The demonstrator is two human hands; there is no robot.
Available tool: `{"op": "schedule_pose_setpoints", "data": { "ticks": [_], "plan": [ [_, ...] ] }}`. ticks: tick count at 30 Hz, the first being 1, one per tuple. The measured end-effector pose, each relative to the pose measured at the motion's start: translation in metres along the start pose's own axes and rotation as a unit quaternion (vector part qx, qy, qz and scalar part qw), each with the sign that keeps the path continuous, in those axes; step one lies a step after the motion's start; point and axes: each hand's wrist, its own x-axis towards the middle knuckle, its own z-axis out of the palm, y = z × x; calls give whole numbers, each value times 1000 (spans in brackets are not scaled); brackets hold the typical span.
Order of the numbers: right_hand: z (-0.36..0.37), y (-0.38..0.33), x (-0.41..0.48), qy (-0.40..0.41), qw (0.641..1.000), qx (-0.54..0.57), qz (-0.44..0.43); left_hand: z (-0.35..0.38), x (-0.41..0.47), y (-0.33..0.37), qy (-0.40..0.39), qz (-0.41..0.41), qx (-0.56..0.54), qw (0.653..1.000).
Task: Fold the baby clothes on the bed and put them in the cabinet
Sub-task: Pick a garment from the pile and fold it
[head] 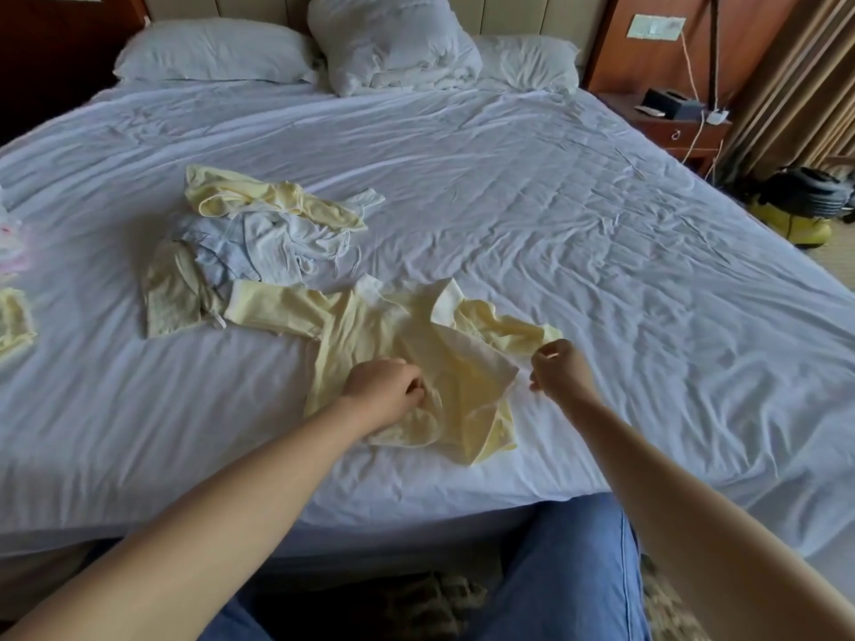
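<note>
Left hand: the left hand [386, 390] lay on the lower front of a yellow top [370, 326], its fingers curled into the cloth and gripping it.
Right hand: the right hand [560, 367] was raised just beside the top's right side, close to the crumpled sleeve, with thumb and fingertips drawn together. Whether it pinched a tie or a bit of cloth could not be told.
Hands together: they were apart, one on each side of the garment's open front.
Garment in hand: the yellow top lay spread near the front edge of the bed [555, 201]. One sleeve stretched out to the left, the other was bunched, and a pale inner flap was turned back. No fold had been made in it yet.
Step in hand: the top was probably being smoothed and squared up before its first fold.
Waiting clothes: a heap of clothes [259, 238] in yellow, white and pale blue sat just beyond the top, loose and tangled.
Left edge: a few small pieces [14, 316] lay there, cut off by the frame. Whether they were folded could not be told.
Further back: pillows [213, 50] were at the headboard, and a nightstand [671, 127] stood to the right.
Cabinet: it was not in view.
Progress: the task looked early, with nearly all the folding and all the putting away left to do.
</note>
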Motion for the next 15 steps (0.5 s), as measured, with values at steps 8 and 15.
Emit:
{"op": "schedule_pose_setpoints", "data": {
  "ticks": [8,15],
  "plan": [
    [24,-30,-22,-43,968,-54,-240,1,11,3,-20,-13,-5,1000],
    [45,-43,-27,-82,945,-223,-226,0,13,1,12,-3,-43,999]
  ]
}}
